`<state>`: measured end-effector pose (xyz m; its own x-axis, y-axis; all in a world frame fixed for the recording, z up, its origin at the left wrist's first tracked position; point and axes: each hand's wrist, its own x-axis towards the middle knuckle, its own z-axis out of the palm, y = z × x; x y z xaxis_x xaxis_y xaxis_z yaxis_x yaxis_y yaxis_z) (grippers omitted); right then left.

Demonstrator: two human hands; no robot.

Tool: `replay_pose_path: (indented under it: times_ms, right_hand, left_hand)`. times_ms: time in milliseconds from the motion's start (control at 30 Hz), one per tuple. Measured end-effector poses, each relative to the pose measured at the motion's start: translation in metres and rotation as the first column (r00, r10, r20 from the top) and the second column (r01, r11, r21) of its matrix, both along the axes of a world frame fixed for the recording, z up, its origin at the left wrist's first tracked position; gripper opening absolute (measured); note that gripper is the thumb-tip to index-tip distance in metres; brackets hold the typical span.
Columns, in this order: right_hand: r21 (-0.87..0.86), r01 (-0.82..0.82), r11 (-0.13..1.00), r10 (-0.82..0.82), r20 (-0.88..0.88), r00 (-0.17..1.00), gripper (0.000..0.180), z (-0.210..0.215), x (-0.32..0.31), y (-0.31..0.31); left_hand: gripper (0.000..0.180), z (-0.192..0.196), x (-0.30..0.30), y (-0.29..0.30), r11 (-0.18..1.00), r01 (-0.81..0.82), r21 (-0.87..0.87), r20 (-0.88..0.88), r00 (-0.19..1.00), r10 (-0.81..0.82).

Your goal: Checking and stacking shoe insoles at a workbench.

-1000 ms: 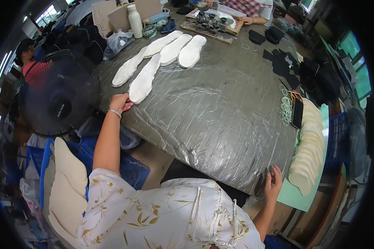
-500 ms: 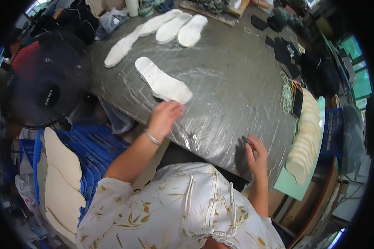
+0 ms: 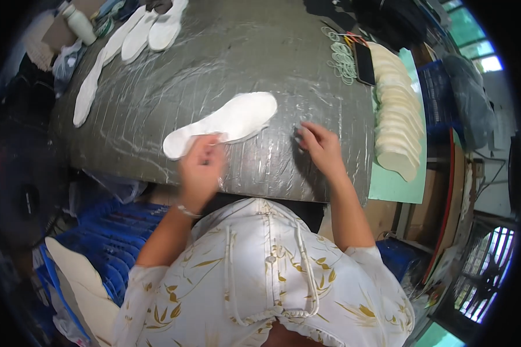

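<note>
Head view: a worker's left hand [image 3: 201,163], blurred, pinches the heel end of a white insole [image 3: 226,122] lying flat on the plastic-wrapped counter [image 3: 214,58]; whether those fingers are fully closed cannot be told. Right hand [image 3: 321,149] rests beside it, fingers loosely curled, holding nothing visible. Risk: the thin insole could snag on the wrinkled wrap and buckle, or slip from so light a pinch.
</note>
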<state>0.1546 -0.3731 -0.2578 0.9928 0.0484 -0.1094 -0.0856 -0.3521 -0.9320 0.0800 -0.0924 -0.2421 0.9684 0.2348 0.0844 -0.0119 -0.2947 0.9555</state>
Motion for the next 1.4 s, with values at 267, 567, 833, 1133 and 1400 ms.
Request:
replay_pose_path:
  times_ms: [267, 567, 833, 1133, 1400]
  right_hand:
    - [-0.120, -0.121, 0.985, 0.092, -0.224, 0.970, 0.025, -0.020, 0.086, 0.036]
    - [-0.080, -0.164, 0.983, 0.137, -0.275, 0.952, 0.025, 0.007, 0.037, -0.034]
    - [0.138, 0.072, 0.988, -0.010, -0.404, 0.915, 0.027, 0.023, -0.032, -0.100]
    - [-0.628, -0.047, 0.777, 0.068, 0.009, 0.998, 0.039, 0.076, -0.001, -0.174]
    - [-0.525, -0.297, 0.798, 0.460, 0.212, 0.862, 0.036, 0.113, 0.048, -0.057]
  left_hand:
    - [0.028, -0.064, -0.018, 0.109, 0.945, -0.291, 0.149, -0.005, 0.955, 0.295]
    - [0.037, -0.039, -0.015, 0.068, 0.962, -0.151, 0.226, -0.103, 0.979, 0.178]
    - [0.045, -0.035, -0.053, 0.037, 0.974, -0.148, 0.169, -0.010, 0.988, 0.152]
    - [0.038, 0.070, -0.186, 0.110, 0.639, -0.572, 0.515, 0.296, 0.818, 0.494]
    - [0.055, 0.114, -0.386, 0.153, -0.011, -0.658, 0.753, 0.405, 0.450, 0.796]
